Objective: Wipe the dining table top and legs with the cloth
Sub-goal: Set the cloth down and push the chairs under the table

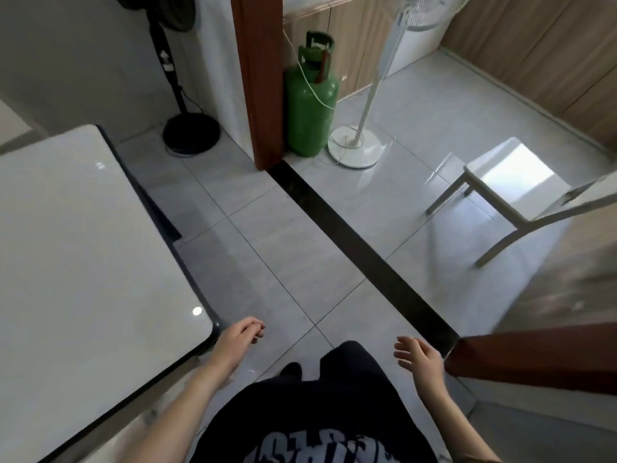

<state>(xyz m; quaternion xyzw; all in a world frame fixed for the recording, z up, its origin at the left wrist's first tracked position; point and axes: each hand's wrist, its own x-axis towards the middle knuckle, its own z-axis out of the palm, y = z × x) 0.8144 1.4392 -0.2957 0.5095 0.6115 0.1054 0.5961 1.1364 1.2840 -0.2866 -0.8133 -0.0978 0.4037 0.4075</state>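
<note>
— Pale grey floor tiles (267,262) cover the room, and a dark threshold strip (360,252) runs from the near right up to the brown door frame (257,78) at the far side. Where is the table?
— The dining table (83,245) is on the left, with a glossy white top and a dark rim. Its near rounded corner sits just beside the left hand (238,335).
— And the hands?
— The left hand hangs with its fingers loosely curled, holding nothing. The right hand (417,357) is spread and relaxed over the floor, well apart from the table.
— Any writing?
— There is white lettering on the black shirt (317,429) at the near edge, but it is cut off and not readable. The black fan (190,132) has a small white mark on its pole, too small to tell.
— What else?
— A green gas cylinder (310,105) stands against the door frame, with a white pedestal fan (364,152) just right of it and a white chair (510,182) on the right.
</note>
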